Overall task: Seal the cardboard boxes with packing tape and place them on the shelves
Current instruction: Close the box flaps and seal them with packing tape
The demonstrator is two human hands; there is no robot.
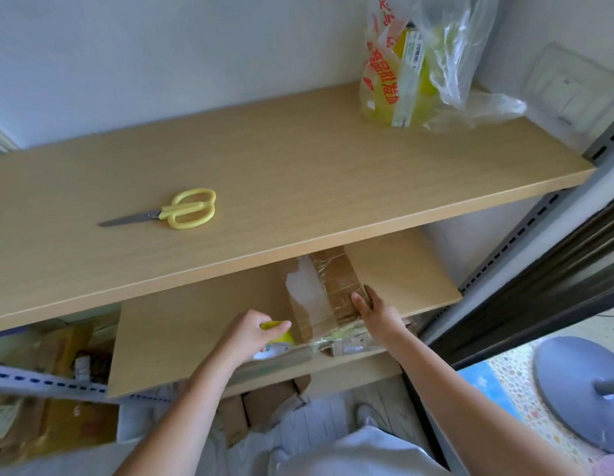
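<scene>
While a person leans in w/ both bare arms, two pale wood shelves on a grey slotted metal rack fill most of the view. The upper shelf [298,159] carries a clear plastic bag [422,63] w/ red print and yellow-green contents at its far right, plus yellow-handled scissors [176,211] lying flat toward the left, blades pointing left. The lower shelf [182,324] holds the cardboard box [328,297], set near the shelf's middle-right, its far end hidden under the upper board; clear tape runs lengthwise over its top and a torn white patch shows on the left flap. Round grey stand base [580,389] sits on the patterned floor at right; more cardboard lies on the floor below the rack. The right hand [372,310] grips the box's near right corner, fingers curled over the top edge. The left hand [249,333] pinches a roll of packing tape [276,338] w/ a yellow core, thumb on top, just beside the box's near left corner; whether the roll touches the box, can't tell.
</scene>
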